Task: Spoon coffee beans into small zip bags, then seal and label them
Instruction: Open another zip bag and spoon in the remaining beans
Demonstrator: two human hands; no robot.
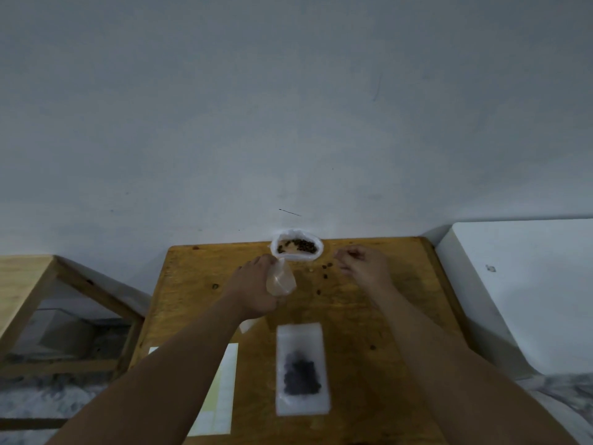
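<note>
A dim grey wall (288, 107) fills twelve o'clock. A wooden table (369, 316) stands against it; a wooden frame (29, 277) at nine, a white block (529, 284) at three.

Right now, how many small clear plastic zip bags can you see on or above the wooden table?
2. One empty small clear plastic zip bag is held in the left hand; one bean-filled bag lies flat near the table's front. Others may be hidden under the arms.

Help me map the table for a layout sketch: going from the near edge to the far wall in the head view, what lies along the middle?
Filled zip bag → empty bag held in the left hand → open bag of coffee beans by the wall.
</note>
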